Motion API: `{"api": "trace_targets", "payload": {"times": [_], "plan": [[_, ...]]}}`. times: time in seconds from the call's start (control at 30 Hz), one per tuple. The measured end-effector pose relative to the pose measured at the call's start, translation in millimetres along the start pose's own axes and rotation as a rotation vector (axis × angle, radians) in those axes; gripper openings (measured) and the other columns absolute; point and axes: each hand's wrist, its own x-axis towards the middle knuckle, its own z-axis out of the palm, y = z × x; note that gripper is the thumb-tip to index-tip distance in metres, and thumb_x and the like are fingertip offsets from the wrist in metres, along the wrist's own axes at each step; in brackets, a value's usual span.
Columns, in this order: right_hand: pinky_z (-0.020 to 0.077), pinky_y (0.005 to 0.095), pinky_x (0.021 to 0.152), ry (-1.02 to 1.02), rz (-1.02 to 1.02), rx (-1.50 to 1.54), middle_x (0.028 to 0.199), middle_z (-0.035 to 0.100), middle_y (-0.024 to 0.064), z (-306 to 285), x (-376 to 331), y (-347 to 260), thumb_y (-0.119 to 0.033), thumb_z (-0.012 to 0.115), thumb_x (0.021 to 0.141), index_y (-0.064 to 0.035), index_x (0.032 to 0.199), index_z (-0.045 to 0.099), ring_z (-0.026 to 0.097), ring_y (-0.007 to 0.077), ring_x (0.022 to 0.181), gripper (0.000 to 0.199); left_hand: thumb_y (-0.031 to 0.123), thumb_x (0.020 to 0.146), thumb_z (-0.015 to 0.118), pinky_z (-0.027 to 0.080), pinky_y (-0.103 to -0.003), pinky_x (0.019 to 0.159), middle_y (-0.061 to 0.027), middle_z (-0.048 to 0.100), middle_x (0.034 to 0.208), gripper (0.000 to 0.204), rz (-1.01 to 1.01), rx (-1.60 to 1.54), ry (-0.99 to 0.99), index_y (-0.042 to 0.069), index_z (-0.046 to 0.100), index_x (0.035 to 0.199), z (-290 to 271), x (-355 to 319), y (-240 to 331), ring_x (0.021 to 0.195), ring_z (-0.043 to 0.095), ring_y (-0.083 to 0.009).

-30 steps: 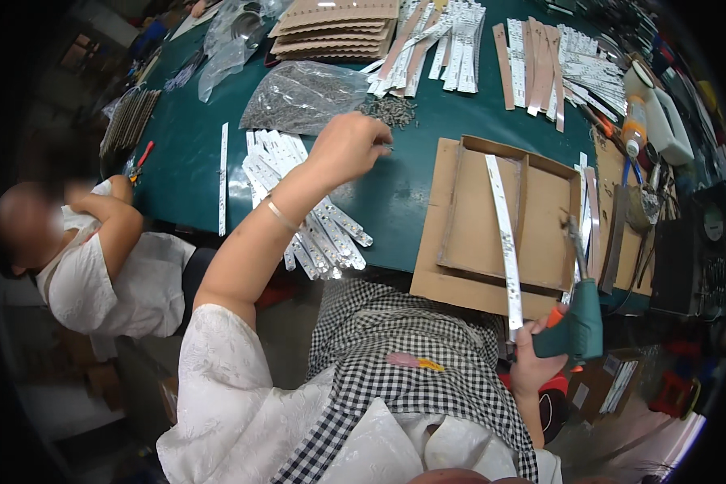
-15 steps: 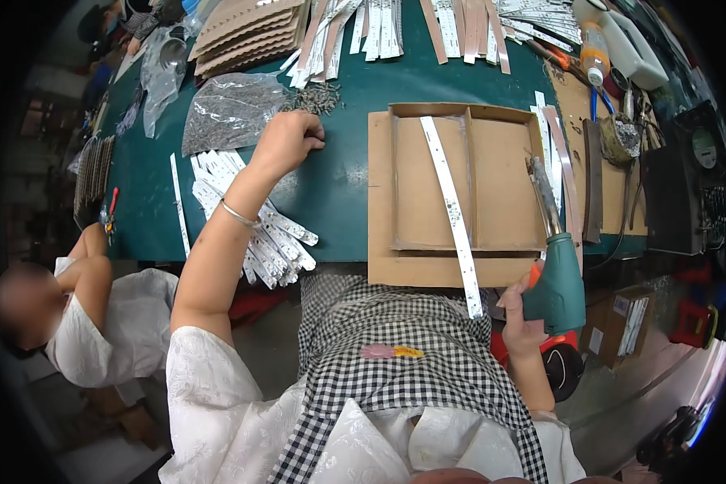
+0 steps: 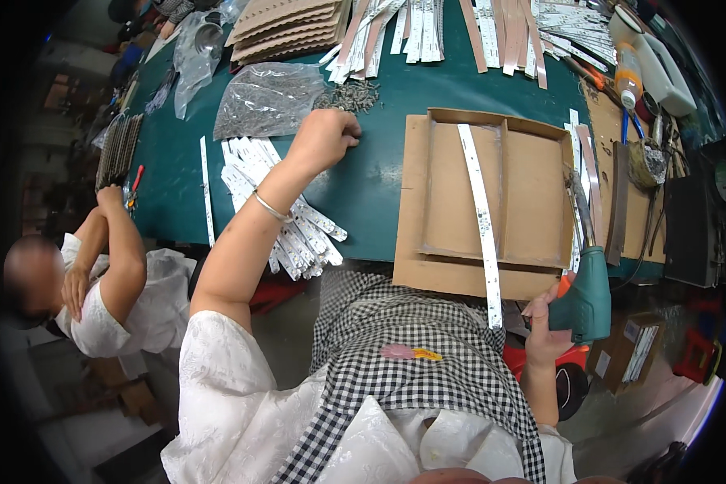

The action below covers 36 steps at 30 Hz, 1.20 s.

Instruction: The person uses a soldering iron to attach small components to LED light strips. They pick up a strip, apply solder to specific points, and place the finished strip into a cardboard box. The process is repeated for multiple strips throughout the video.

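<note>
**Head view: left hand at the screw pile, right hand on the power driver**

Head camera looks down on a green worktable [image 3: 379,185]. We reach forward with our left hand [image 3: 324,137], fingers curled together into a loose fist, knuckles down on the table at the near edge of a small pile of dark screws [image 3: 348,95]. Whether the fingertips pinch a screw we cannot tell; they are hidden under the hand. A thin bracelet [image 3: 271,210] sits on that wrist.

Our right hand [image 3: 544,331] is low at the table's near edge, fingers clamped around the grip of a green power screwdriver [image 3: 586,282], whose bit points away from us along the right side of the cardboard tray [image 3: 532,202].

The tray lies flat, right of centre, with a raised rim and a central rib. One long white strip [image 3: 480,218] rests in it lengthwise, its near end overhanging the tray edge toward our checked apron [image 3: 411,323].

Beneath our left forearm a fanned heap of white strips [image 3: 298,234] lies on the table. A clear plastic bag [image 3: 266,101] sits just left of the screws. Stacked cardboard pieces [image 3: 286,28] and more strips lie at the far edge.

At left, another person in white [image 3: 113,306] sits beside the table.
</note>
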Motion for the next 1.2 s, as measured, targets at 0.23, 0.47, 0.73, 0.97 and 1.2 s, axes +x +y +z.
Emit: {"api": "trace_targets", "payload": {"times": [0.23, 0.47, 0.73, 0.97, 1.2], "plan": [[0.0533, 0.0269, 0.058, -0.003, 0.016, 0.0, 0.094, 0.055, 0.0103, 1.8, -3.0, -0.6, 0.006, 0.065, 0.09, 0.008, 0.143, 0.037, 0.055, 0.0133, 0.068, 0.06, 0.002, 0.074, 0.077, 0.055, -0.038, 0.072, -0.0153, 0.073, 0.086, 0.014, -0.053, -0.014, 0.125, 0.0, 0.072, 0.087, 7.8, -11.2, 3.4, 0.08, 0.071, -0.0289], [0.0533, 0.0267, 0.059, -0.029, -0.041, -0.106, 0.096, 0.059, 0.0093, -8.8, -4.5, 19.2, 0.005, 0.064, 0.089, 0.0046, 0.14, 0.041, 0.06, 0.0134, 0.067, 0.056, 0.011, 0.077, 0.075, 0.052, -0.046, 0.073, -0.02, 0.069, 0.083, 0.012, 0.033, 0.052, 0.172, 0.003, 0.07, 0.084, 5.9, -9.5, 8.4, 0.08, 0.067, -0.0394], [0.0486, 0.0262, 0.067, 0.048, 0.082, 0.087, 0.084, 0.06, 0.0, -3.4, 14.7, -9.4, -0.002, 0.075, 0.086, -0.0018, 0.1, 0.06, 0.058, 0.0109, 0.073, 0.02, 0.005, 0.077, 0.075, 0.053, -0.037, 0.063, -0.0156, 0.07, 0.075, 0.009, 0.07, -0.214, 0.247, 0.002, 0.073, 0.085, -4.2, -7.5, 48.9, 0.068, 0.07, -0.0289], [0.0491, 0.0255, 0.063, 0.011, -0.013, 0.023, 0.082, 0.059, 0.0015, -2.3, 34.5, -28.6, -0.004, 0.073, 0.087, -0.0011, 0.101, 0.059, 0.056, 0.0107, 0.069, 0.02, -0.001, 0.076, 0.077, 0.052, -0.032, 0.062, -0.0127, 0.07, 0.079, 0.013, 0.349, -0.267, 0.358, 0.001, 0.075, 0.088, -27.6, -43.1, 128.1, 0.07, 0.069, -0.0259], [0.0507, 0.0251, 0.058, -0.049, -0.063, 0.06, 0.084, 0.062, 0.0035, 7.8, 51.1, -40.3, -0.006, 0.071, 0.09, -0.0022, 0.107, 0.057, 0.061, 0.0101, 0.067, 0.023, -0.004, 0.071, 0.083, 0.053, -0.027, 0.064, -0.009, 0.072, 0.077, 0.017, 0.399, -0.558, 0.381, -0.002, 0.072, 0.084, -9.1, -77.8, 177.9, 0.067, 0.067, -0.0159]]}}
